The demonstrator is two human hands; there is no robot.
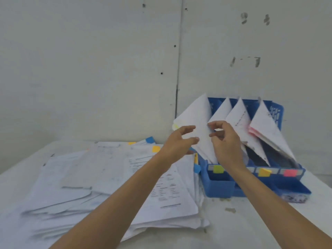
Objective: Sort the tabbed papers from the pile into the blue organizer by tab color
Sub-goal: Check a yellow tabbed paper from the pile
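Papers (111,177) lie in a loose heap on the left of the table (251,221), their print too blurred to read. At the heap's far edge a yellow tab (156,149) and a blue tab (150,140) show, and a second blue tab (197,168) sticks out at its right edge. Most other tabs are buried under sheets or covered by the left forearm.

The organizer (221,187) stands just right of the heap, near the wall (89,69). It has four slots, each holding sheets that lean back. On its front rail sit a green label (218,169), a yellow label (263,172) and a pink label (290,173); the second slot's label is hidden behind the right wrist. The first stack (197,114), in the green-labelled slot, has a pale green tab (175,126) at its left corner. The fourth stack (265,123) shows pink along its lower left edge. Tabs on the two middle stacks cannot be seen.

The left hand (179,142) is spread wide, thumb and fingers apart, in front of the first stack's lower left; whether it touches the paper is unclear. The right hand (226,141) has its fingers curled at that stack's right edge, forefinger and thumb close together, but blur hides whether they pinch a sheet. Both forearms are cut off at the bottom edge.
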